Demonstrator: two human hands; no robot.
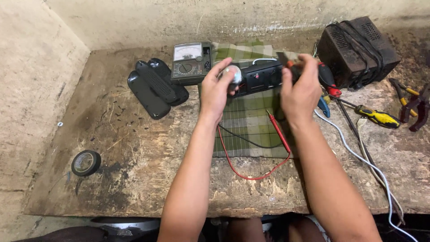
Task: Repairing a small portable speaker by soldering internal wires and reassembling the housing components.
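My left hand (218, 87) grips the left end of a long black electronic device (261, 75), with its fingers around a round silvery part (234, 73). My right hand (301, 87) holds the device's right end, with a small grey tool or blade (284, 57) sticking up above the fingers. The device hangs just over a green checked cloth (248, 121). A red test probe (278, 131) with red and black leads lies on the cloth between my forearms.
An analog multimeter (191, 62) sits behind my left hand, with black plastic covers (154, 88) to its left. A roll of black tape (86, 162) lies front left. At right: a black transformer box (356, 45), screwdrivers (378, 116), pliers (414, 107), white cable (358, 154).
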